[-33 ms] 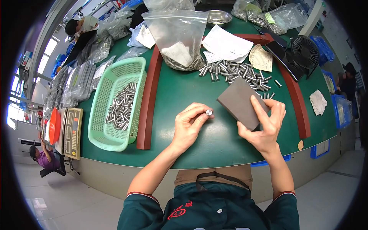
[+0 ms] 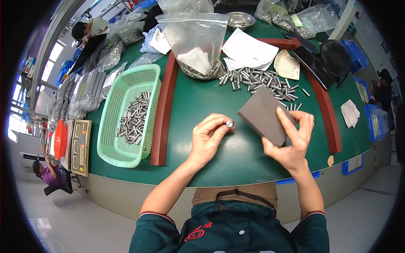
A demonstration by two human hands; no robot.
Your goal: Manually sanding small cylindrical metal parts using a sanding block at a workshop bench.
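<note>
Between thumb and fingers, my left hand pinches a small metal pin, its round bright end facing up. My right hand is closed on the edge of a flat grey-brown block that looks like a sanding sponge. The block is tilted over the table, to the right of the pin and apart from it. Beyond the block lies a loose heap of metal pins. To my left, more pins lie in a light green plastic basket.
Red-brown bars frame the work area on the green table. At the back stand a clear bag of metal parts, a metal bowl and papers. A black fan sits right, a scale left.
</note>
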